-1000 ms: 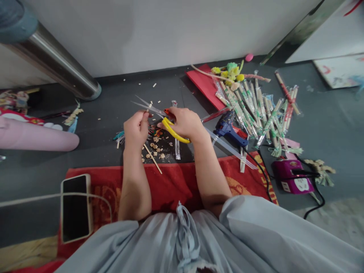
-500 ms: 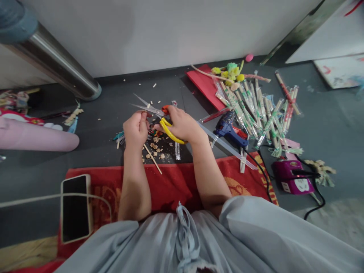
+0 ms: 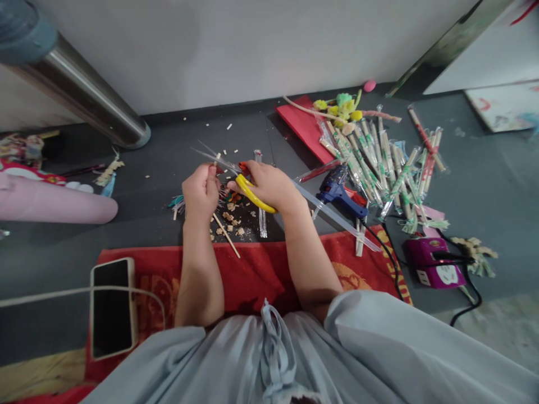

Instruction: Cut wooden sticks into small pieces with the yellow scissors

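Observation:
My right hand is closed on a pair of scissors with yellow and orange handles. The blades point up and left, nearly together and blurred, just above the fingertips of my left hand. That hand is pinched closed on a small pale strip, whose tip sticks up at the blades; most of it is hidden by the fingers. Below the left hand a thin wooden stick slants across the floor to the towel. Small pale cut pieces lie between my wrists, beside a clear wrapper.
A blue glue gun lies right of my hands, near many wrapped sticks and a red sheet. A purple power socket trails black cables. A phone rests on the red towel. A metal post stands at left.
The scissor blades have come closer together, and the handles have drawn in under my right fingers. My left hand has hardly moved.

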Motion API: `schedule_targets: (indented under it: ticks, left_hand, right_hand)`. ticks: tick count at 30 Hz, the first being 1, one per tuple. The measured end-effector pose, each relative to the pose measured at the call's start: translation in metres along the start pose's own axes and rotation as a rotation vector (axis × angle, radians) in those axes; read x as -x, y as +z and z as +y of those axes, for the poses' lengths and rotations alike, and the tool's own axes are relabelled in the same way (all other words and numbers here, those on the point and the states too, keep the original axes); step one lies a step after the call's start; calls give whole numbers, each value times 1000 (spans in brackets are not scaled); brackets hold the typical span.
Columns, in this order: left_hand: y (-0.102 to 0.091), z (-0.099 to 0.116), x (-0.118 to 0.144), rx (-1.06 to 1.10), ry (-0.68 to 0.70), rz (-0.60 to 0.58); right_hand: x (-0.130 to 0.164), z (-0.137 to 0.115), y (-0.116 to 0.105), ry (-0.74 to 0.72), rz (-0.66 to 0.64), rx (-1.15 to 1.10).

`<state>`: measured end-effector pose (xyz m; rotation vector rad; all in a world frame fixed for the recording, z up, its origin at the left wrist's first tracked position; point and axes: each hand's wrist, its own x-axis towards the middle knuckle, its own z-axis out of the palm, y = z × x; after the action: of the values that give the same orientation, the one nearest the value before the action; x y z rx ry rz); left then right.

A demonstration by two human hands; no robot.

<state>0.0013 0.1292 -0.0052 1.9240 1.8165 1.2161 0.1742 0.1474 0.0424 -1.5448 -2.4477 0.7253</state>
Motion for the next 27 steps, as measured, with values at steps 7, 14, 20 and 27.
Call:
schedule_targets:
  ticks: [7,14,20,27]
  left_hand:
    - [2,-2,0,-32,68,-14]
    - [0,-1,-2,-89,125,-63]
    - [0,-2,-2,-74,101,-50]
    - [3,-2,-1,-60,108,-49]
  right_hand:
    - [-1,3,7,-40,80,-18]
    - [-2,8,5,-49,86,-6]
    - [-2,7,4,-22,122,25]
    - [0,7,0,31,104,34]
